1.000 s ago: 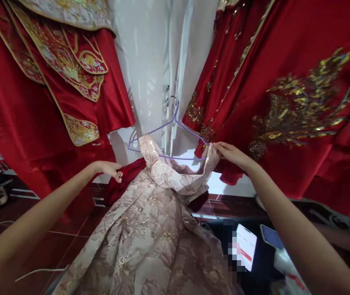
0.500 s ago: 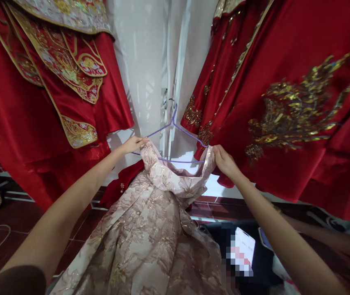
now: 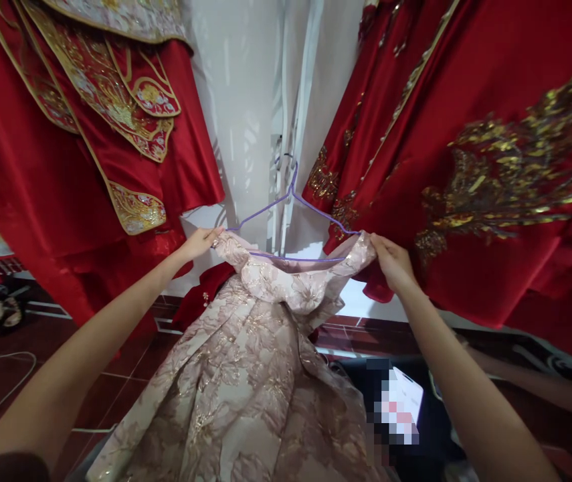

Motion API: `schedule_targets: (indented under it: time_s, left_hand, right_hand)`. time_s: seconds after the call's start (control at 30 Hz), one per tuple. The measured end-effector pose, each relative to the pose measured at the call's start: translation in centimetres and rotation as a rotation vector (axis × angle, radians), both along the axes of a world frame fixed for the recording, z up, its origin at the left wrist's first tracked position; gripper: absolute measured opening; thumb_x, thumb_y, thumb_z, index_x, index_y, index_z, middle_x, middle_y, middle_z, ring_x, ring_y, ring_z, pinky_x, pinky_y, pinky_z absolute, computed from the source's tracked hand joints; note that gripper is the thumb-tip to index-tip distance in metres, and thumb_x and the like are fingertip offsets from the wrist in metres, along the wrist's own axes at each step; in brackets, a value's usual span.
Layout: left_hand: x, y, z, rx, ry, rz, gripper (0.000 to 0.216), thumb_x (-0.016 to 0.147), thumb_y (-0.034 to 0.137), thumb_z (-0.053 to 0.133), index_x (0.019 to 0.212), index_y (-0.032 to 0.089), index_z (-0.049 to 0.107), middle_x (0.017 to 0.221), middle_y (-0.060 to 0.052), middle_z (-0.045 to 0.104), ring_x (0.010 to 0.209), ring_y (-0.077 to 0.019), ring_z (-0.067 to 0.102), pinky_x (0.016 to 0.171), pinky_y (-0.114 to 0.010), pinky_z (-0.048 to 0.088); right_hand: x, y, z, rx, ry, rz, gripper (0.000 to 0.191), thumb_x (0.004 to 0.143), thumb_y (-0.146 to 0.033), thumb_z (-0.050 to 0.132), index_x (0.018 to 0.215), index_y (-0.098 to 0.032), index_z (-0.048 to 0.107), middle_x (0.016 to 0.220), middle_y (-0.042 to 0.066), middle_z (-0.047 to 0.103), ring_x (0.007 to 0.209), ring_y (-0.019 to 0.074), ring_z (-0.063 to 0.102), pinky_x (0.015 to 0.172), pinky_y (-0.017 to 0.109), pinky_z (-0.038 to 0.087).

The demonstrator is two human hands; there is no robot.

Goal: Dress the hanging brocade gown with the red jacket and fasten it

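Observation:
A pale pink floral dress (image 3: 245,355) with gold threads hangs in front of me, its skirt spreading toward the bottom of the view. Inside its neckline is a purple hanger (image 3: 293,191), hook up, its arms reaching out to both shoulder straps. My left hand (image 3: 203,242) pinches the left strap near the hanger's end. On the other side, my right hand (image 3: 391,260) grips the right strap at its outer edge. The neckline is stretched wide between both hands. Whether the hook rests on anything is unclear.
Red embroidered garments hang on the left (image 3: 135,134) and right (image 3: 491,167), with a white curtain (image 3: 235,100) between. A lit phone (image 3: 406,402), partly pixelated, lies at lower right. Shoes (image 3: 2,311) and a white cable (image 3: 29,368) are on the dark red floor.
My hands have moved apart, pulling the straps outward, so the neckline is wider. The right hanger end now sits at the right strap. The view has shifted slightly.

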State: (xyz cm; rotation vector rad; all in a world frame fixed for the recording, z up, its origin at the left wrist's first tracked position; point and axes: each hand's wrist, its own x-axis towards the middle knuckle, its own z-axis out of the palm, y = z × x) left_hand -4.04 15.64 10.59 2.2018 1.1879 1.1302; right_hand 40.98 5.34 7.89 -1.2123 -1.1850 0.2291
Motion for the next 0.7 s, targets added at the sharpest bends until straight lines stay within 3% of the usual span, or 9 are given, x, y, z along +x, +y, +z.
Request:
schedule_targets:
  time_s: [0.1, 0.2, 0.3, 0.4, 0.5, 0.6, 0.7]
  left_hand:
    - [-2.0, -0.7, -1.7, -0.085, 0.038, 0.012, 0.054, 0.075, 0.064, 0.045, 0.053, 0.016, 0.053, 0.047, 0.001, 0.051, 0.052, -0.0124, 0.047, 0.052, -0.022, 0.037]
    - [-3.3, -1.9, -3.0, -0.217, 0.181, -0.122, 0.058, 0.078, 0.065, 0.040, 0.056, 0.015, 0.059, 0.052, -0.002, 0.058, 0.053, -0.0139, 0.052, 0.057, -0.024, 0.041]
    - [-2.8, -3.2, -3.2, -0.183, 0.295, -0.194, 0.056, 0.084, 0.060, 0.034, 0.069, 0.015, 0.065, 0.063, -0.004, 0.064, 0.061, -0.0157, 0.057, 0.066, -0.026, 0.044]
    - [-0.4, -3.9, -2.2, 0.024, 0.238, -0.104, 0.047, 0.086, 0.055, 0.036, 0.082, 0.017, 0.063, 0.074, -0.003, 0.065, 0.069, -0.0165, 0.057, 0.070, -0.027, 0.044]
    - [3.4, -3.9, -0.8, 0.170, 0.159, -0.129, 0.038, 0.089, 0.047, 0.037, 0.091, 0.017, 0.060, 0.085, -0.004, 0.063, 0.078, -0.0165, 0.057, 0.075, -0.027, 0.044]
    - [7.4, -3.7, -0.5, 0.193, 0.163, -0.220, 0.033, 0.090, 0.042, 0.035, 0.082, 0.017, 0.056, 0.073, -0.002, 0.058, 0.070, -0.0145, 0.054, 0.071, -0.027, 0.044]
    - [10.1, -3.7, -1.5, 0.144, 0.209, -0.346, 0.034, 0.092, 0.039, 0.032, 0.075, 0.018, 0.053, 0.064, 0.000, 0.054, 0.064, -0.0133, 0.053, 0.070, -0.027, 0.043]
  right_hand:
    - [0.5, -1.2, -1.4, -0.033, 0.069, -0.007, 0.038, 0.073, -0.055, 0.059, 0.093, -0.025, 0.069, 0.087, 0.002, 0.071, 0.086, 0.0249, 0.065, 0.079, 0.040, 0.053]
    - [0.8, -3.5, -3.5, -0.101, 0.071, -0.044, 0.036, 0.072, -0.055, 0.060, 0.089, -0.025, 0.069, 0.085, 0.003, 0.071, 0.082, 0.0247, 0.065, 0.078, 0.040, 0.053]
    - [0.5, -6.9, -5.1, -0.237, 0.013, 0.042, 0.035, 0.075, -0.054, 0.057, 0.089, -0.023, 0.067, 0.086, 0.004, 0.070, 0.080, 0.0229, 0.064, 0.076, 0.037, 0.053]
    - [-0.6, -10.3, -4.9, -0.285, -0.158, 0.082, 0.035, 0.081, -0.053, 0.051, 0.088, -0.021, 0.064, 0.084, 0.005, 0.067, 0.078, 0.0210, 0.062, 0.072, 0.032, 0.051]
    - [-2.0, -12.2, -3.7, -0.272, -0.283, 0.075, 0.034, 0.083, -0.054, 0.047, 0.086, -0.022, 0.061, 0.075, 0.004, 0.063, 0.070, 0.0202, 0.059, 0.066, 0.033, 0.050]
    - [-3.0, -12.1, -2.8, -0.252, -0.230, 0.086, 0.030, 0.082, -0.054, 0.048, 0.081, -0.027, 0.059, 0.067, 0.002, 0.060, 0.063, 0.0212, 0.058, 0.057, 0.035, 0.051]
    - [-2.6, -10.7, -2.7, -0.168, -0.089, 0.040, 0.026, 0.080, -0.053, 0.051, 0.082, -0.028, 0.060, 0.067, 0.002, 0.061, 0.059, 0.0217, 0.059, 0.052, 0.035, 0.051]
